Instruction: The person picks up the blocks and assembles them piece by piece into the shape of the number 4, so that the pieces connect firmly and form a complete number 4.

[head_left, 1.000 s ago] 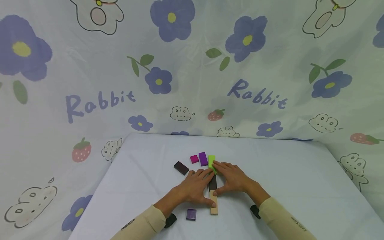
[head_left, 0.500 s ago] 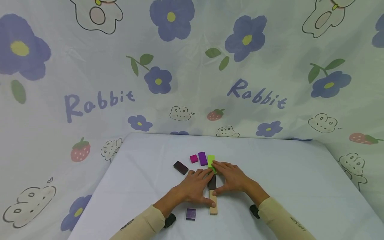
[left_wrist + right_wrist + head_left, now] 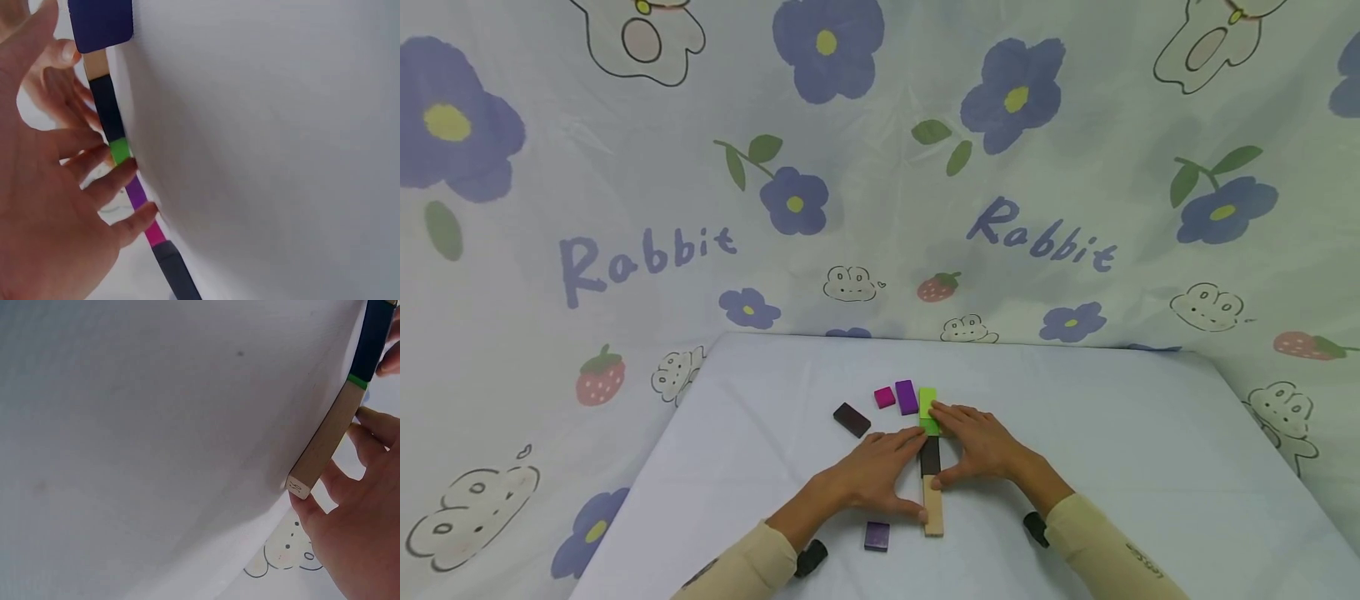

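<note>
A straight row of wooden blocks runs away from the person in the head view: a beige block (image 3: 933, 508) nearest, then a black block (image 3: 930, 456), a green block (image 3: 929, 427) and a lime block (image 3: 927, 402). Along its left side is my left hand (image 3: 874, 471), fingers extended, with fingertips by the green block and thumb at the beige one. My right hand (image 3: 983, 450) lies against the right side, its fingers relaxed at the lime block and its thumb touching the beige block. The right wrist view shows the fingertips along the lime block's bare wooden side (image 3: 328, 434).
Left of the row's far end lie a purple block (image 3: 907, 397), a magenta block (image 3: 884, 397) and a dark brown block (image 3: 852, 419). Closer to the person is a dark purple block (image 3: 877, 537). A printed cloth (image 3: 880, 208) hangs behind the white table (image 3: 1120, 433).
My left hand has shifted slightly left, its fingers and thumb drawing back from the top of the row and uncovering more of the green block. The right hand stays in place.
</note>
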`<state>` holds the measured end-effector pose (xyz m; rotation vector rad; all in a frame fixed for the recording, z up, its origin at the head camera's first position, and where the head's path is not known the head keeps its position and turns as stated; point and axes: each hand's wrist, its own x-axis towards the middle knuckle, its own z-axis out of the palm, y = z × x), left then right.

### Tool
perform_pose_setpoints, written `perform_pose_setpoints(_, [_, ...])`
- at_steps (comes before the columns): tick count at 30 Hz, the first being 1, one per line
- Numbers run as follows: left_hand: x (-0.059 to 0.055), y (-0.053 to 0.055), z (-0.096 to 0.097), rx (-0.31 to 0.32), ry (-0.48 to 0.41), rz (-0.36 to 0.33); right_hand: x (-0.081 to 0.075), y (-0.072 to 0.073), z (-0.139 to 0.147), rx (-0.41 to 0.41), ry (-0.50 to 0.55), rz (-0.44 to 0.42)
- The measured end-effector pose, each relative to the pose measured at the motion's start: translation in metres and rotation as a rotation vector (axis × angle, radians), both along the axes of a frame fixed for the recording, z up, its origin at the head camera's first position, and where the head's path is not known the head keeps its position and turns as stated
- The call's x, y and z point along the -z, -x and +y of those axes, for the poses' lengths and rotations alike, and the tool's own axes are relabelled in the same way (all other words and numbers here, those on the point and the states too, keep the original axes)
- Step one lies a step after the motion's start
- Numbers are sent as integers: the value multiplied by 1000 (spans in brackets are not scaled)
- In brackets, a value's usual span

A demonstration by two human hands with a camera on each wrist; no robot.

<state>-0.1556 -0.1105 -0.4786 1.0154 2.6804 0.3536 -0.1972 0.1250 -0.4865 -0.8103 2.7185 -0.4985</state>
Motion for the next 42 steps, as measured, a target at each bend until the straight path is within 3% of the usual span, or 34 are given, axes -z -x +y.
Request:
perform_pose_setpoints(9, [-5,-10,-14,-4,-41,-60,-1,-1,-2,9,-5,8])
perform_pose_setpoints(25, [-5,-40,-36,60,-33,-53,-2,-1,-2,2,-8,5])
perform_pose_setpoints(35, [-4,-49,-42,33,-37,-34,1,0,-1,5,-23,8])
perform_pose_setpoints(42, [-9,-46,-53,-42,-119,-98,1,-1,-1,-1,-19,20])
